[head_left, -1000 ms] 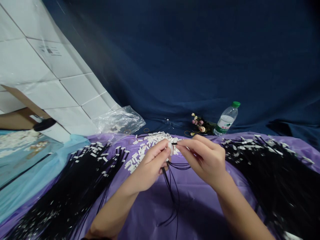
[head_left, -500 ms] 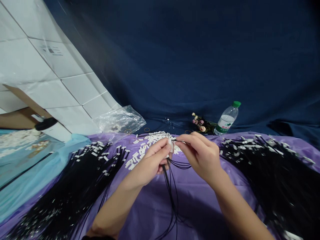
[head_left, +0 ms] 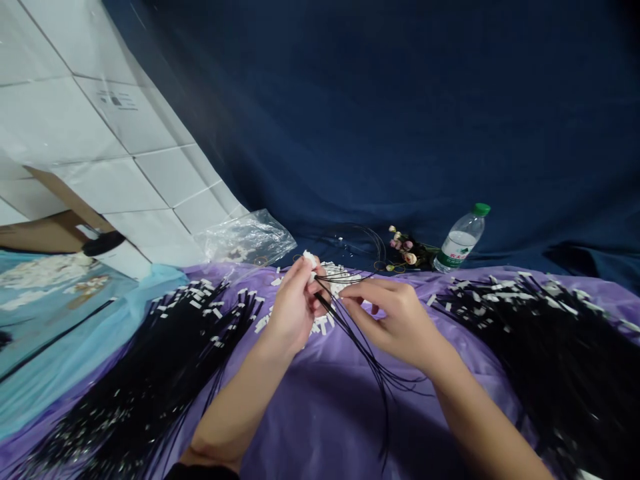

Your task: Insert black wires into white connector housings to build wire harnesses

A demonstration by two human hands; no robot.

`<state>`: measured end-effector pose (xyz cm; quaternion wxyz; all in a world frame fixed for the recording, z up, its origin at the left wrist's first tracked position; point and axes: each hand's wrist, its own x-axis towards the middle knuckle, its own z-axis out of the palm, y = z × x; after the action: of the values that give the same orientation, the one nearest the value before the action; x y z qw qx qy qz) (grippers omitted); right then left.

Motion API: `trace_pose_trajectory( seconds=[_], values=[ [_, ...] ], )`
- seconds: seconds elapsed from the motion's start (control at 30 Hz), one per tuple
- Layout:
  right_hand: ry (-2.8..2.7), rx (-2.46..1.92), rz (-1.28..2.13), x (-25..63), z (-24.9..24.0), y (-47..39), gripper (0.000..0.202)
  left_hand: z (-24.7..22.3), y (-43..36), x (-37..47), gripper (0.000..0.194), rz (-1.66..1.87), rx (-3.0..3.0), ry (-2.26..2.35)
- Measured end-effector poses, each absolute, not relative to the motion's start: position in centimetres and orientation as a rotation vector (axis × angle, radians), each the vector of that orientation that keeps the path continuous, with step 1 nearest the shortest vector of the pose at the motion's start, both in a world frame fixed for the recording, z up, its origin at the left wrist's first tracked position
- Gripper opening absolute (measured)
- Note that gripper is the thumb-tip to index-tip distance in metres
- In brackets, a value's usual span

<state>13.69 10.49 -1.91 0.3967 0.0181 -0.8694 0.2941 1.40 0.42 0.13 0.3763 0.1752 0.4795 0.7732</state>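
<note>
My left hand is closed around a bundle of thin black cords with white tags bunched at its top end. The cords fan out below and to the right of the fingers, their loose ends hanging over the purple cloth. To the right, my right hand has thumb and forefinger pinched together beside the cords. What sits between those fingertips is too small to make out. Behind both hands lies a heap of loose white tags, partly hidden by them.
Tagged black cords lie in a left pile and a right pile on the purple cloth. At the back are a clear plastic bag, small artificial flowers and a water bottle. White tiles rise on the left.
My left hand has turned and moved slightly left, with the white tags now pointing up. The cord ends have swung right. My right hand has dropped slightly and come away from the left fingertips.
</note>
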Motion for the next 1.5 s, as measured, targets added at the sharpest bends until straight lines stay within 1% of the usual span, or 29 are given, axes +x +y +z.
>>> trace_pose_trajectory(
  seconds=[0.1, 0.27, 0.33, 0.57, 0.67, 0.77, 0.9, 0.97, 1.17, 1.27, 1.37, 1.43, 1.5],
  values=[
    [-2.192, 0.042, 0.991, 13.2, -1.9, 10.7, 0.011, 0.0, 0.6, 1.6, 0.030, 2.030, 0.438, 1.245],
    [-2.155, 0.023, 1.225, 12.6, -2.1, 10.1, 0.011, -0.3, 0.8, 1.8, 0.028, 2.075, 0.440, 1.284],
    [-2.117, -0.032, 1.382, 12.4, -2.3, 9.9, 0.011, -0.3, 0.8, 1.8, 0.027, 2.079, 0.467, 1.292],
    [-1.645, -0.223, 2.011, 11.8, -2.6, 10.0, 0.019, 0.1, 0.6, 2.0, 0.026, 2.036, 0.530, 1.285],
    [-1.507, -0.281, 2.189, 11.8, -2.2, 10.0, 0.022, 0.1, 0.5, 2.1, 0.026, 2.022, 0.557, 1.287],
    [-1.467, -0.307, 2.279, 11.9, -1.8, 9.9, 0.023, 0.1, 0.5, 2.2, 0.026, 2.019, 0.598, 1.301],
    [-1.507, -0.355, 2.296, 12.2, -1.8, 10.1, 0.026, 0.0, 0.6, 2.5, 0.028, 2.002, 0.638, 1.330],
    [-1.598, -0.355, 2.224, 12.5, -1.9, 10.3, 0.026, -0.2, 0.6, 2.6, 0.029, 1.993, 0.648, 1.337],
    [-1.949, -0.315, 1.637, 13.8, -1.5, 9.9, 0.024, -0.7, 0.8, 2.5, 0.026, 2.043, 0.655, 1.288],
    [-2.055, -0.321, 1.442, 14.4, -1.1, 9.5, 0.023, -0.6, 1.0, 2.5, 0.022, 2.138, 0.665, 1.241],
    [-2.103, -0.337, 1.280, 14.7, -0.9, 9.6, 0.019, -0.4, 1.1, 2.5, 0.020, 2.151, 0.583, 1.167],
    [-2.084, -0.329, 1.286, 14.9, -0.8, 10.0, 0.015, -0.3, 1.1, 2.4, 0.019, 2.122, 0.496, 1.124],
    [-2.011, -0.288, 1.514, 15.1, -0.6, 10.6, 0.010, -0.2, 1.0, 2.2, 0.019, 2.073, 0.425, 1.103]
  ],
)
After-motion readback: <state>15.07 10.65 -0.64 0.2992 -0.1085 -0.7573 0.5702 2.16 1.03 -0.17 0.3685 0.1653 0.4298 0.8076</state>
